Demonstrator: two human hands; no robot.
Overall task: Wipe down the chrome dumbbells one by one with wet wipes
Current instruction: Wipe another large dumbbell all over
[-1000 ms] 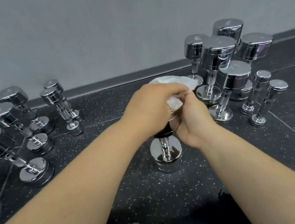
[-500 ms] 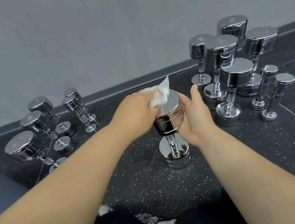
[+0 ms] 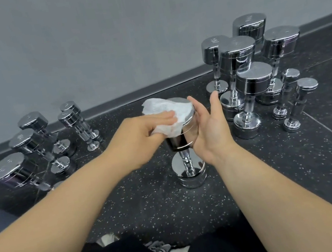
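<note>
Flat-fingered, our left hand (image 3: 140, 134) presses the wet wipe (image 3: 166, 109) onto the top of the dumbbell (image 3: 190, 172), and our right hand (image 3: 207, 127) lays an open palm against its upper head. It stands upright on the speckled floor (image 3: 141, 207), long axis vertical, between the right group of dumbbells (image 3: 249, 81) and the left group of dumbbells (image 3: 32, 144). Their stamped markings are too blurred for us to read.

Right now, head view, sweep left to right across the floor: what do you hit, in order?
Left dumbbell group → left hand → centre dumbbell → right hand → right dumbbell group → two small dumbbells. Wet wipe left out: it overlaps the left hand and the centre dumbbell.
</note>
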